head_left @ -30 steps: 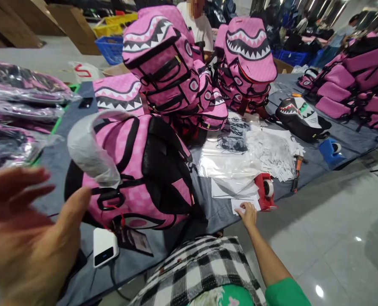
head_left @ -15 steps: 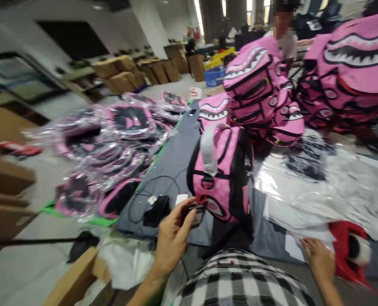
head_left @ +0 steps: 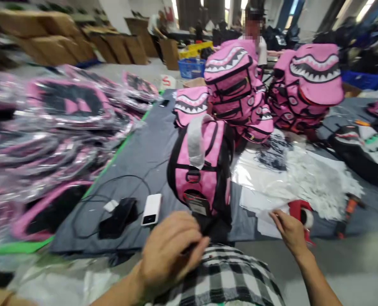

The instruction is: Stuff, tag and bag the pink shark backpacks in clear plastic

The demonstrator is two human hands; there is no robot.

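Observation:
A pink and black backpack (head_left: 214,146) with a grey strap stands at the table's front edge. A dark hang tag (head_left: 197,205) hangs from its near side. My left hand (head_left: 172,244) is in front of it, fingers curled towards the thumb; whatever is between them is hidden. To the right, the fingertips of my right hand (head_left: 291,233) pinch the edge of a thin whitish sheet (head_left: 267,215), beside a red tape dispenser (head_left: 294,208). White papers (head_left: 251,199) lie beyond that hand.
A white power bank (head_left: 152,208), a black pouch-like item (head_left: 118,219) and a cable lie left on the grey table (head_left: 163,148). Plastic-wrapped pink bags (head_left: 70,106) are piled further left. More pink backpacks (head_left: 230,72) are stacked behind; a person (head_left: 261,49) is beyond them.
My left hand has let go of the tag, which now hangs on the backpack, and has drawn back towards my body. My view has swung right; my right hand is now pinching a sheet.

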